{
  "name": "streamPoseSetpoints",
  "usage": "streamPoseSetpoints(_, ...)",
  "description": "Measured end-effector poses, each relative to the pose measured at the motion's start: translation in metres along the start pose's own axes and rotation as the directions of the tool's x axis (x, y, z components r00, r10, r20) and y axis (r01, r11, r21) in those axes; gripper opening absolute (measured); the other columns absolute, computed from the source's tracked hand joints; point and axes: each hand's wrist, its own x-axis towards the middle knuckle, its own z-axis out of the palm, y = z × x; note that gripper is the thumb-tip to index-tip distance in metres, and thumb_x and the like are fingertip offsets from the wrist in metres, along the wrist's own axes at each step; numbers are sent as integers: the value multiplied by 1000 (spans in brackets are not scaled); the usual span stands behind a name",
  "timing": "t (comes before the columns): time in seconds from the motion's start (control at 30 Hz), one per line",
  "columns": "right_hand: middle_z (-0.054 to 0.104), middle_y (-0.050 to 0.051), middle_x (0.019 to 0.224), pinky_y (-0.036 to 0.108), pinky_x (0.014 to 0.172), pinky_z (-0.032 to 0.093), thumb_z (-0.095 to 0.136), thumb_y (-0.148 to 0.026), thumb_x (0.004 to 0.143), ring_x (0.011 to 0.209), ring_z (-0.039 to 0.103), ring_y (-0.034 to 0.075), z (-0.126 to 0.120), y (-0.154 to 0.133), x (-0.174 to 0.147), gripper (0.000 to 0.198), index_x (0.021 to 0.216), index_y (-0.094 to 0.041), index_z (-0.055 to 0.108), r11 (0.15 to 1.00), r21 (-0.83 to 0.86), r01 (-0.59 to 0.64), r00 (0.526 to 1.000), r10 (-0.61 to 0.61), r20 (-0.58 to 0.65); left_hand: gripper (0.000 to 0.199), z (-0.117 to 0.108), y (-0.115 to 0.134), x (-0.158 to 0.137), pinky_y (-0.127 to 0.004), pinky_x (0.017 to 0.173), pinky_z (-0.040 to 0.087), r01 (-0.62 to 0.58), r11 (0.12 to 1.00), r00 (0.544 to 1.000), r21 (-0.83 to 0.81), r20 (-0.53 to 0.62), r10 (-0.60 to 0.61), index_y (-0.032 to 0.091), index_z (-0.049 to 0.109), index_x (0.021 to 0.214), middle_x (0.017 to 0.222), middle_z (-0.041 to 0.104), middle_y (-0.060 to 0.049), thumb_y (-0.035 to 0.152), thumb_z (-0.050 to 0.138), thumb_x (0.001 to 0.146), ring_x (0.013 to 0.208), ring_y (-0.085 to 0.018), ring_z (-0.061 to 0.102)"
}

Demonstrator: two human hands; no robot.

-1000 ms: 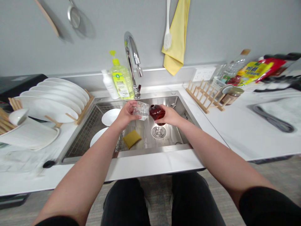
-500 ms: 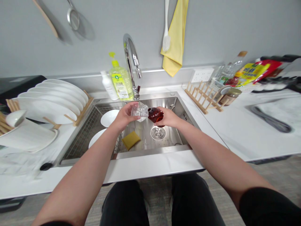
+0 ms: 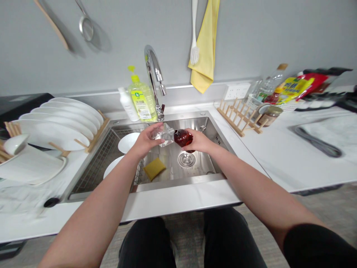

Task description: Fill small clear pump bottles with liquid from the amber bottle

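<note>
Over the sink (image 3: 178, 180), my left hand (image 3: 149, 139) is closed around a clear, angular glass (image 3: 166, 134). My right hand (image 3: 198, 140) grips a rounded dark red-brown bottle (image 3: 182, 137) from its right side. The bottle lies tilted, its open mouth pointing left at the clear glass. Mouth and glass are very close; whether they touch I cannot tell. Below them in the basin are a yellow sponge (image 3: 154, 168) and the round drain (image 3: 186, 159). Two white dishes, one a bowl (image 3: 128, 142), rest at the left on a wire rack, partly behind my left arm.
Behind the sink stand a chrome faucet (image 3: 153, 74), a yellow-green dish soap bottle (image 3: 141, 100) and a white bottle (image 3: 127, 104). White plates (image 3: 55, 128) fill a wooden rack at left. A wooden rack (image 3: 240, 117) and a jar (image 3: 270, 116) are at right. A yellow cloth (image 3: 205, 63) hangs above.
The view has shifted slightly. Both hands keep their hold on the glass and the bottle, with the bottle's mouth still turned to the glass.
</note>
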Motion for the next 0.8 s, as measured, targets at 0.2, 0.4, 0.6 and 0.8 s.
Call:
streamPoseSetpoints(0.2, 88, 6, 122, 48, 104, 63, 107, -25, 68, 111, 83, 32, 0, 0, 0, 74, 136, -25, 77, 999, -16, -32, 999, 32, 12, 91, -1, 0, 1, -56, 128, 55, -37, 999, 999, 3, -9, 37, 26, 77, 144, 141, 79, -13, 32, 114, 61, 142, -35, 70)
streamPoseSetpoints(0.4, 87, 7, 128, 50, 106, 65, 108, -29, 68, 117, 83, 35, 0, 0, -1, 74, 136, -26, 77, 998, -59, -8, 1000, 9, 23, 85, -3, 2, 0, -54, 121, 59, -42, 999, 999, 28, 7, 42, 25, 78, 139, 138, 78, -12, 31, 113, 62, 138, -35, 70)
streamPoseSetpoints(0.6, 88, 6, 128, 52, 105, 67, 107, -29, 69, 117, 84, 36, -1, -3, -2, 75, 138, -29, 76, 997, -74, -24, 998, 28, 47, 84, -3, 5, -1, -50, 114, 62, -3, 1000, 1000, -15, 10, 3, 26, 80, 138, 140, 77, -12, 28, 113, 62, 142, -36, 68)
streamPoseSetpoints(0.8, 88, 5, 128, 51, 105, 66, 107, -27, 69, 118, 84, 35, -1, -4, -3, 76, 137, -29, 75, 998, -52, -21, 998, 24, 51, 83, -2, 8, -3, -53, 117, 62, -15, 1000, 1000, -20, 18, 16, 25, 80, 140, 139, 78, -13, 28, 112, 63, 137, -36, 71)
